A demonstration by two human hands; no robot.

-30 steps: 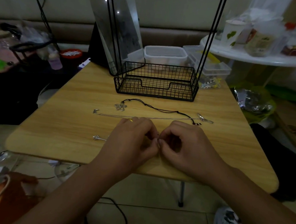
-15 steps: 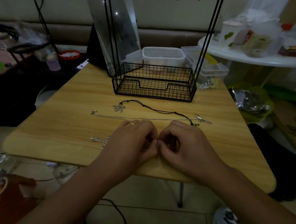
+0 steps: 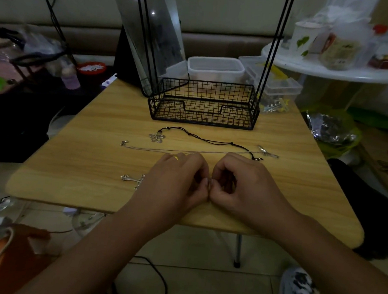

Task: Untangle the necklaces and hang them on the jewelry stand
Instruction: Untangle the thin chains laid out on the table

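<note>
My left hand (image 3: 177,182) and my right hand (image 3: 243,186) meet at the fingertips on the wooden table (image 3: 74,162), fingers curled, pinching something tiny that I cannot make out, probably a thin chain. A silver pendant (image 3: 129,179) pokes out left of my left hand. Beyond the hands lies a thin silver chain (image 3: 156,149), stretched left to right. A black cord necklace (image 3: 202,139) with a silver flower pendant (image 3: 157,137) lies behind it. The black wire jewelry stand (image 3: 203,104) rises at the table's back.
A mirror (image 3: 150,35) leans behind the stand's left side. Clear plastic boxes (image 3: 216,68) sit behind the stand. A white round table (image 3: 338,71) with cups and bags is at the back right. Clutter lies left of the table on the floor.
Both hands stay pressed together at the fingertips, with only slight finger shifts. The necklaces on the table have not moved.
</note>
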